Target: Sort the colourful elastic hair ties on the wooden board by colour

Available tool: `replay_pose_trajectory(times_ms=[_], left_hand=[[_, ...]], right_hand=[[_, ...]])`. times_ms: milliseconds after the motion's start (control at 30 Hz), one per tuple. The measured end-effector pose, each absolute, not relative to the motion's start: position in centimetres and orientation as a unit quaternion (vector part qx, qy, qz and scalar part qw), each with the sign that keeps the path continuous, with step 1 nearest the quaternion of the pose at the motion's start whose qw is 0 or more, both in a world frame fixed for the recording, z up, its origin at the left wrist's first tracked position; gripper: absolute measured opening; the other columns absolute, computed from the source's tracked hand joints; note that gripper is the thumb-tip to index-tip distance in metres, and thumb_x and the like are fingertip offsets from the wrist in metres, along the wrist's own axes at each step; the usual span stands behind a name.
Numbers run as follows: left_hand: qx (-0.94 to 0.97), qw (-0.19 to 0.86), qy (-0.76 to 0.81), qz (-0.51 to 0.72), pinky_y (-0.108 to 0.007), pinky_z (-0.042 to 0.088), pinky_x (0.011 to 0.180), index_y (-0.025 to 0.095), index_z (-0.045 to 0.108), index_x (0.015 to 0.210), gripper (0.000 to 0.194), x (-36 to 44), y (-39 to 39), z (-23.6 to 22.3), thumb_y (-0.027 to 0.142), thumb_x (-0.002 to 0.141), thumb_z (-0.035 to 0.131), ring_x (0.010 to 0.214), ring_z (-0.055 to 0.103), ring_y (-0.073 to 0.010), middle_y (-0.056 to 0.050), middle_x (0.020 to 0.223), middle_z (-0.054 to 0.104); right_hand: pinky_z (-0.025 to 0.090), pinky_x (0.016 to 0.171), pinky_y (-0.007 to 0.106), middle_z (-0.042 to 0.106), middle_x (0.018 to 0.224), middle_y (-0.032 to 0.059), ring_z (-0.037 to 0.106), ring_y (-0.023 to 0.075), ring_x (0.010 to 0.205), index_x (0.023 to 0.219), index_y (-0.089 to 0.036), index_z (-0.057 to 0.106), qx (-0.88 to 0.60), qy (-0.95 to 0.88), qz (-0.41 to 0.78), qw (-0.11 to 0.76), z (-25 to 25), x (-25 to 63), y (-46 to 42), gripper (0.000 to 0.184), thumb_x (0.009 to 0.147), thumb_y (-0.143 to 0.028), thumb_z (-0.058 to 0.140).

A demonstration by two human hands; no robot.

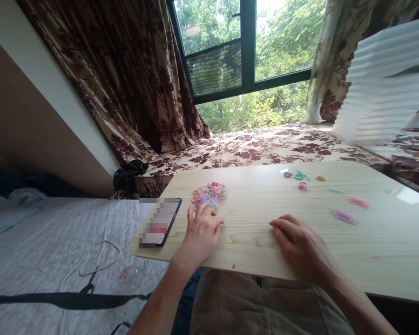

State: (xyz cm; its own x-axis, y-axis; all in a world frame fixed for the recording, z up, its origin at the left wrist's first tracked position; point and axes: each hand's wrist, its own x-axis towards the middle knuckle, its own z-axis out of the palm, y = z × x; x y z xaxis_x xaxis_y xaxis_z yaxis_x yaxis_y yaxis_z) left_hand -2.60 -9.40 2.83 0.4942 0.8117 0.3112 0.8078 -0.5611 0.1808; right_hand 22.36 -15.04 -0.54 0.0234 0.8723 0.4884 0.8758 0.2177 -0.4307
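Observation:
My left hand lies palm down at the near edge of a pile of small multicoloured elastic bands. Its fingers are spread, with the tips touching or just short of the pile. A tiny pale band seems to lie by its thumb side. My right hand rests on the table with fingers curled and pressed together; whatever may be between them is hidden. Beyond it lie a purple bundle of bands and a pink bundle, both blurred.
Sorted bands sit farther back on the wooden table: purple, green, red-pink, yellow-brown and turquoise. A phone lies at the left edge. Cables cross the bed on the left.

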Motion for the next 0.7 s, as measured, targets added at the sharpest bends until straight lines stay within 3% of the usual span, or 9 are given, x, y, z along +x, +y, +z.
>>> replay_pose_trajectory(times_ms=[333,567,700], left_hand=[[0.855,-0.022,0.485,0.182,-0.059,0.022,0.113,0.021,0.071,0.092,0.018,-2.4,-8.7,3.4,0.014,0.087,0.055,0.124,0.046,-0.027,-0.007,0.104,0.066],[0.86,0.002,0.482,0.168,-0.058,0.019,0.116,0.02,0.069,0.079,0.014,-0.8,-9.0,3.4,0.028,0.086,0.061,0.105,0.054,-0.023,-0.004,0.092,0.065],[0.867,-0.018,0.474,0.153,-0.06,0.019,0.115,0.021,0.067,0.075,0.012,0.0,-8.7,3.0,0.023,0.084,0.059,0.103,0.054,-0.0242,-0.004,0.086,0.067]], right_hand=[[0.051,0.07,0.029,0.07,0.088,0.0033,0.066,0.0177,0.081,0.085,-0.023,0.07,-0.619,-0.7,-0.007,0.356,-0.1,22.2,-15.1,0.026,0.089,-0.031,0.045],[0.051,0.072,0.03,0.07,0.09,0.0039,0.066,0.0182,0.083,0.087,-0.023,0.071,-0.623,-0.699,-0.003,0.351,-0.3,22.2,-15.0,0.026,0.089,-0.031,0.045],[0.05,0.072,0.03,0.07,0.09,0.0043,0.066,0.0181,0.083,0.087,-0.023,0.07,-0.627,-0.697,0.006,0.348,-0.2,22.2,-15.1,0.027,0.089,-0.031,0.045]])
